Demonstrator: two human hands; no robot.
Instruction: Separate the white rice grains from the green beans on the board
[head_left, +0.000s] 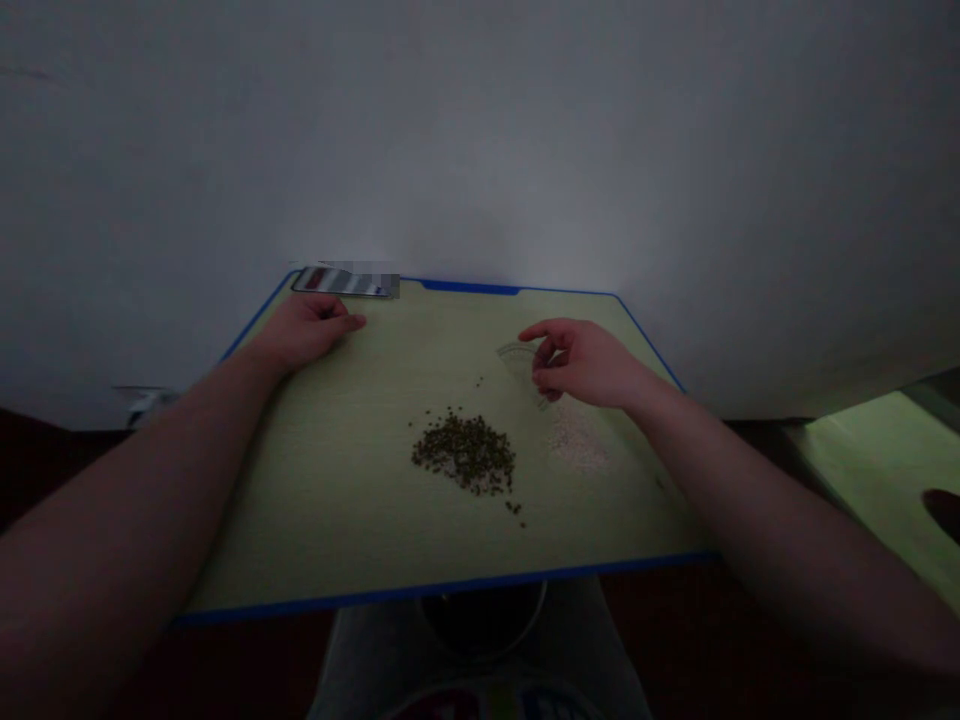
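My right hand (581, 362) has its thumb and lower fingers pinched at a clear plastic protractor (517, 350), with the index finger stretched out above it. Part of the protractor is hidden behind the fingers. Just below this hand lies a thin patch of pale, rice-like grains (577, 440). In the middle of the board is a heap of small dark green beans (465, 452), with some pale grains among them and a few strays around. My left hand (311, 330) rests loosely curled at the board's far left, thumb out, holding nothing visible.
A phone (345, 282) lies at the far left edge of the pale, blue-rimmed tabletop (337, 520), against a grey wall (480, 140). Below the near edge, a dark round container (484, 620) sits between my legs. A light greenish surface (885, 470) is at the right.
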